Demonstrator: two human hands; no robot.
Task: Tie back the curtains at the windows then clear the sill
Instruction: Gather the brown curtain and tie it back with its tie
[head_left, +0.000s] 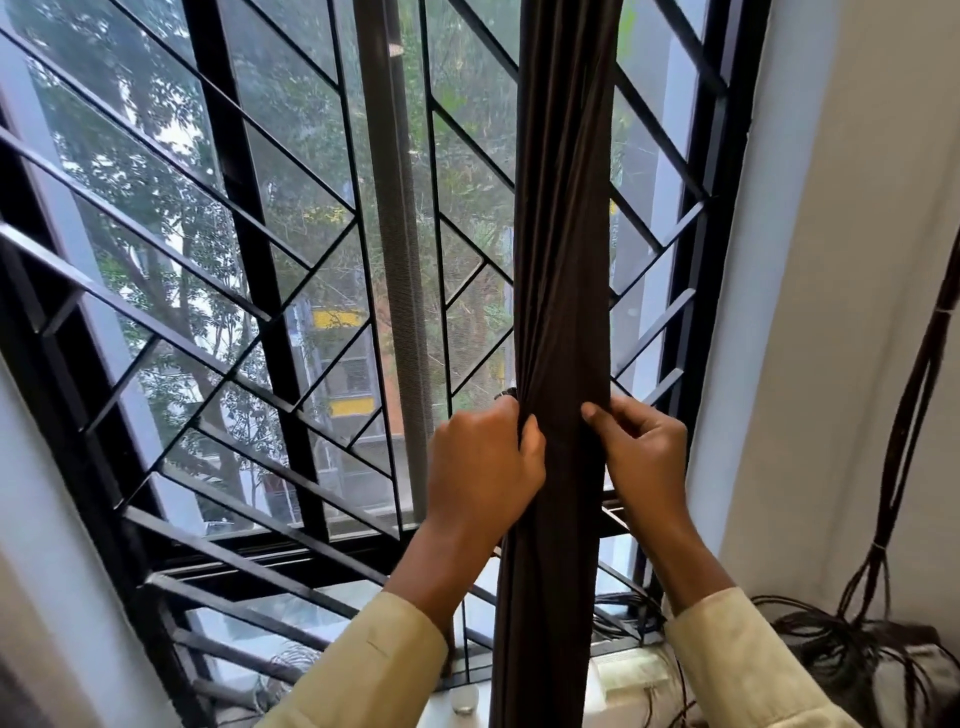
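Note:
A dark brown curtain (563, 260) hangs gathered into a narrow column in front of the right part of the window. My left hand (480, 465) grips its left side, fingers curled round the bunched folds. My right hand (644, 449) holds its right edge at the same height, thumb pressed on the front of the cloth. A dark tie or cord end (506, 393) peeks out just above my left hand. The sill (618, 675) shows below, partly hidden by my sleeves and the curtain.
A black metal grille (249, 291) with slanted bars covers the window. A small round object (464, 699) and a pale flat item (631, 670) lie on the sill. Tangled dark cables (841, 639) hang down the right wall and pile in the corner.

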